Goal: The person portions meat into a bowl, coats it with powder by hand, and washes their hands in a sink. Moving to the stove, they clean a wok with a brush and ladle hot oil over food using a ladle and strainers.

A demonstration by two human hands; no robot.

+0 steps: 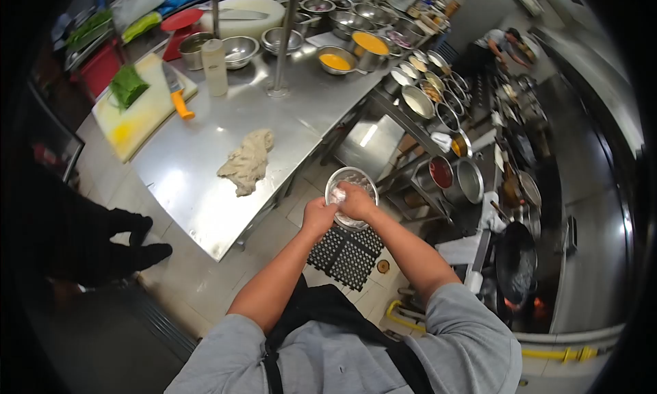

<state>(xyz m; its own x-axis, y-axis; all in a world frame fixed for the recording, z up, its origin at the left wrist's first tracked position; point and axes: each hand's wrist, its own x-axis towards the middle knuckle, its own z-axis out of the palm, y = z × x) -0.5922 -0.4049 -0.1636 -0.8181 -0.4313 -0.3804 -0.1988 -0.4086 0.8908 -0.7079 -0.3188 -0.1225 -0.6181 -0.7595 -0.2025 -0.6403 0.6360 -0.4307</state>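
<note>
Steel and tile make up this kitchen, with a metal worktable (294, 117) ahead and to my left and a cooking line along my right. My left hand (319, 217) is curled at the near-left rim of a metal bowl (350, 172); its fingertips are hidden, so I cannot tell whether they clamp the rim, though I judge that this hand helps bear the bowl. My right hand (356, 202) reaches into the bowl, close against the left, its fingers bent down by some white stuff (337, 194); whether they close on it I cannot tell. The handling looks partway along to me: the white stuff is in the bowl, with my fingers at it, so that work seems unfinished, but how much is left I cannot judge with my hands covering it. Below the bowl lies a black perforated mat (345, 257) on the floor. Outward to the left, a crumpled cloth (248, 162) rests on the worktable, and beyond it a knife (179, 103) lies on a cutting board (150, 75) beside leafy greens (128, 87). On my right, a wok (518, 264) sits near flame, and farther off a co-worker (494, 46) leans over the line.
</note>
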